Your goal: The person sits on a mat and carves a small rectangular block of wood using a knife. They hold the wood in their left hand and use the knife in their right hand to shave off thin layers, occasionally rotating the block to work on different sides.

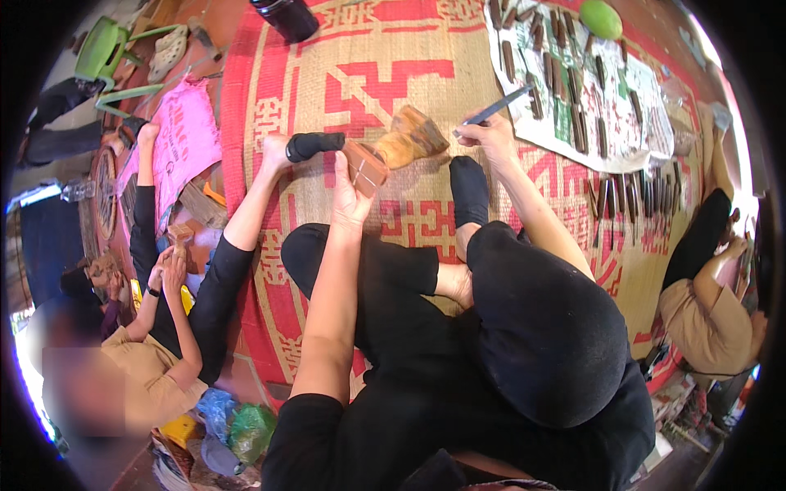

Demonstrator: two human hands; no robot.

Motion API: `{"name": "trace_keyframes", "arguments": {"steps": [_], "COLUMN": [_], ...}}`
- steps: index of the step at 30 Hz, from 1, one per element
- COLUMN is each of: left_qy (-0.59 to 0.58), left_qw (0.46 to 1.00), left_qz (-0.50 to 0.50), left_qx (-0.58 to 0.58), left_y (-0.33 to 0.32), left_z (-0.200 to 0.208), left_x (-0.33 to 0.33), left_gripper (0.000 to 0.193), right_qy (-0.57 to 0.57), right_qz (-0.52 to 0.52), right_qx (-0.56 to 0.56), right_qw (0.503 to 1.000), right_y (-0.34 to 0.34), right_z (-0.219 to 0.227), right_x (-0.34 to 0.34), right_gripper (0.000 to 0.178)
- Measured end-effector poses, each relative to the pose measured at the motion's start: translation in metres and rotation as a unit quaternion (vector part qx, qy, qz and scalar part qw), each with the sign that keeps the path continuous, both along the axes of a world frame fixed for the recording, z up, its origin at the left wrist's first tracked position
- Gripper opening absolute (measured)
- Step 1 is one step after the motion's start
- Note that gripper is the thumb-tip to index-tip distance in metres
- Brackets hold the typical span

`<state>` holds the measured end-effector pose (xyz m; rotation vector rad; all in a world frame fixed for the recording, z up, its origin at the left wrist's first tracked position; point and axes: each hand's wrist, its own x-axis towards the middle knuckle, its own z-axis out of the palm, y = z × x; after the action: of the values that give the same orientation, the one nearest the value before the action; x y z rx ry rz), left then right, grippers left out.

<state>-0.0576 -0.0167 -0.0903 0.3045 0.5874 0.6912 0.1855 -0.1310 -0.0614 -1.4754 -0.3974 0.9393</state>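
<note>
The left hand [350, 203] is raised over the mat [409, 49], holding a red-brown block [368, 170]. Its thumb lies up along the block's near side and the hand is closed about it; the other fingers are mostly hidden, so their exact spread I cannot tell. The block is tilted, its long axis seeming to run from far left to near right, though the hand covers part of it.

The right hand [491, 141] pinches a flat grey blade [508, 102] near its near-left end, fingers bent and drawn together on it. The blade's long axis slants from near left to far right, the free end pointing far right, toward the paper sheet [637, 149].

Between the hands, a yellow-brown stump [416, 132] lies on the mat, just right of the block in view. A co-worker's socked foot [315, 146] is just left of the block. Dark-handled tools [579, 131] lie on the sheet, with a green fruit [601, 20] at its far side; a black jar [288, 20] is far left.
</note>
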Motion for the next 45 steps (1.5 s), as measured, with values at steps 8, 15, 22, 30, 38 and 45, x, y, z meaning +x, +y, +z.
{"name": "trace_keyframes", "arguments": {"steps": [8,15,22,30,38,45], "left_qy": [0.033,0.025,-0.033,0.006,-0.026,0.011], "left_qw": [0.999,0.999,0.998,0.999,0.999,0.998], "left_qz": [-0.022,-0.032,-0.043,-0.031,-0.023,0.004], "left_qx": [-0.003,0.008,-0.037,-0.021,-0.037,-0.054], "left_y": [-0.021,-0.028,-0.018,-0.033,-0.027,-0.023], "left_z": [0.015,0.017,0.003,0.021,0.005,-0.002], "left_x": [-0.003,-0.012,-0.019,-0.01,-0.015,-0.018], "left_gripper": [0.047,0.053,0.055,0.052,0.053,0.056], "right_qy": [0.013,0.012,-0.006,0.028,0.039,0.049], "right_qz": [0.003,-0.008,0.026,0.013,0.002,0.01], "right_qx": [-0.007,-0.039,-0.04,-0.014,-0.019,-0.012], "right_qw": [1.0,0.999,0.999,0.999,0.999,0.999], "right_y": [-0.012,-0.028,-0.023,-0.02,-0.02,-0.008], "right_z": [-0.032,-0.034,-0.036,-0.027,-0.035,-0.029], "right_x": [0.007,0.012,-0.003,-0.005,-0.008,-0.012], "right_gripper": [0.008,0.011,0.01,0.007,0.006,0.008]}}
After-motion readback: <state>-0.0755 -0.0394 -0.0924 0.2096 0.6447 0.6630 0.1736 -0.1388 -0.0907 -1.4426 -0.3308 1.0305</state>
